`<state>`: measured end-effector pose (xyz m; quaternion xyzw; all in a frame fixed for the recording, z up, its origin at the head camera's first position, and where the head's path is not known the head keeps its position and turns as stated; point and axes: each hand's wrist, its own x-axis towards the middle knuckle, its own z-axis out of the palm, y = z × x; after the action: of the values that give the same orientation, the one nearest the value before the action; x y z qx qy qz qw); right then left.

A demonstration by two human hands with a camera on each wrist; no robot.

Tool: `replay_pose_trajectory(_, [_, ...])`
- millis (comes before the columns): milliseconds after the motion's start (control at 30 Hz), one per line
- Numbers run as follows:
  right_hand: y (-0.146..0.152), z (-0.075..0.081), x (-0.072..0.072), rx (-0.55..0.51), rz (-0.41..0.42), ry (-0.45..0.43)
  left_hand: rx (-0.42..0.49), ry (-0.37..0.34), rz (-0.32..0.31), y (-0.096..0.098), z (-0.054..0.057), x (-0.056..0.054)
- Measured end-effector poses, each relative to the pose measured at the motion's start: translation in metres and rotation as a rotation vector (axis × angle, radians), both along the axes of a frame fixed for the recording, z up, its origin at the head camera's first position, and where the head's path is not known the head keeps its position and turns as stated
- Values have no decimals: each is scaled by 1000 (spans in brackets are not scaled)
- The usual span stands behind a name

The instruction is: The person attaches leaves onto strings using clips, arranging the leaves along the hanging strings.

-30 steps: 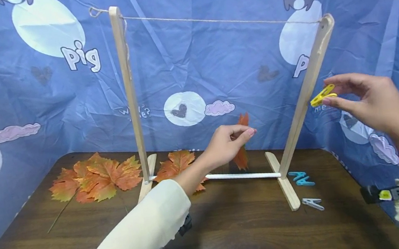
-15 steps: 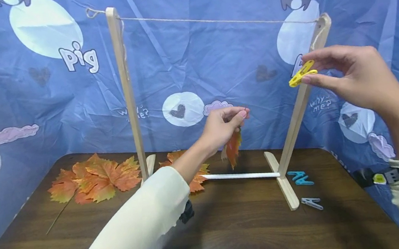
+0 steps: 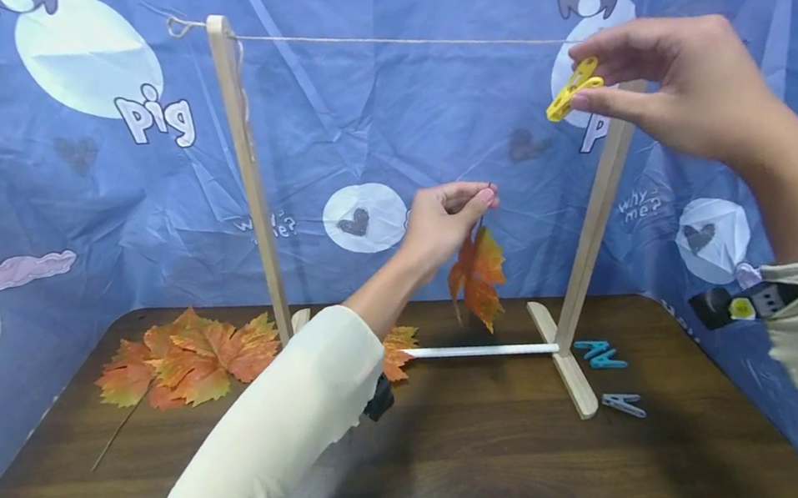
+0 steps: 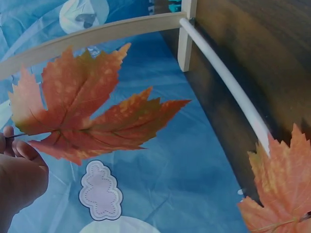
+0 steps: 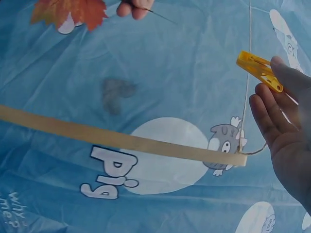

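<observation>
My left hand pinches the thin stem of an orange maple leaf, which hangs down below the fingers. In the left wrist view that leaf spreads out beside the fingertips. Up at the right, my right hand pinches a yellow clothespin between thumb and fingers. The clothespin's nose points left and down, a little below the level of the twine. That twine runs between two wooden posts, the left post and the right post, whose top is behind my right hand.
Several orange leaves lie on the brown table at the left, and one more leaf is partly behind my left sleeve. A white rod joins the post feet. Blue clothespins and a grey clothespin lie at the right.
Both hands have risen. My left hand has lifted the leaf off its low position behind the rod, and my right hand has carried the yellow clothespin up and left towards the twine.
</observation>
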<state>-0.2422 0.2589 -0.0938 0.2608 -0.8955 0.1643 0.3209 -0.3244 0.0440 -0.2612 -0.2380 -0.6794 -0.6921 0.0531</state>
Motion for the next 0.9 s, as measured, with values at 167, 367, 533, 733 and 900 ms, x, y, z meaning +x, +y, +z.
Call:
replay_pose_trajectory(167, [-9, 15, -6, -14, -36, 15, -40, 49, 35, 2, 9, -4])
replay_pose_trajectory(367, [-16, 29, -14, -1, -64, 47, -37, 66, 22, 9, 20, -6])
replay_pose_trajectory(533, [-20, 38, -21, 3, -80, 30, -34, 106, 35, 19, 32, -7])
replay_pose_trajectory(733, [-21, 49, -25, 28, -42, 34, -29, 131, 37, 29, 46, -6])
replay_pose_trajectory(900, [-23, 52, -27, 35, -52, 30, -38, 134, 38, 34, 54, -5])
